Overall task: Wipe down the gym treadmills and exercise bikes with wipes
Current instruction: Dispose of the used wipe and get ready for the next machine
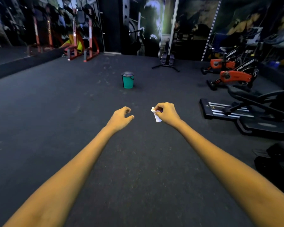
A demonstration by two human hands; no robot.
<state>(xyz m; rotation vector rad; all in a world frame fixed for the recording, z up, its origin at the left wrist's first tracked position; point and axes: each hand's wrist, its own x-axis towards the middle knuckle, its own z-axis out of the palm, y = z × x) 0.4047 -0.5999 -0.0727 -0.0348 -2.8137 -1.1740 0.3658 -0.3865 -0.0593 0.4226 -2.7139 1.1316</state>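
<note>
From the head view, both bare forearms reach forward over the dark rubber floor of a gym. The right hand has its grip closed round a small white wipe: the fingers are curled over the top of it and the thumb pinches it from the side, with a crumpled corner showing above the knuckles and a strip hanging below the palm. The left hand holds nothing; its fingers are loosely curled with the thumb standing out toward the right hand, and the two hands are near each other but apart. Ahead of the hands, standing upright on the floor, is a green bucket with a grey lid on top. To the right, along the wall, two orange-and-black exercise bikes stand side by side, the nearer one bearing white lettering on its frame. Closer on the right lies the black base of another machine with silver rails, well apart from the hand holding the wipe. At the far left stand red-framed weight racks, and a cable stand with a black base stands against the back wall, which carries large dim murals.
</note>
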